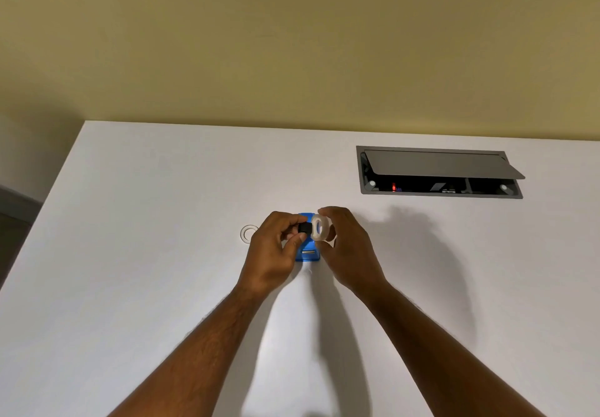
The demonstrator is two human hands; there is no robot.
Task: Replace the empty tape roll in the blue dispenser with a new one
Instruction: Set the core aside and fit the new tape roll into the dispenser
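The blue dispenser (307, 255) stands on the white table (162, 222), mostly hidden behind my hands. My left hand (276, 251) pinches a small black spindle (304, 229) between thumb and fingers, just above the dispenser. My right hand (345, 248) holds a clear new tape roll (320, 228) by its rim, its hole facing the spindle. Spindle and roll touch or nearly touch; I cannot tell which. An empty clear tape ring (248, 234) lies flat on the table, just left of my left hand.
A grey cable hatch (438, 171) with its lid propped open is set into the table at the back right. A yellowish wall rises behind the table's far edge. The table's left edge runs diagonally at the left.
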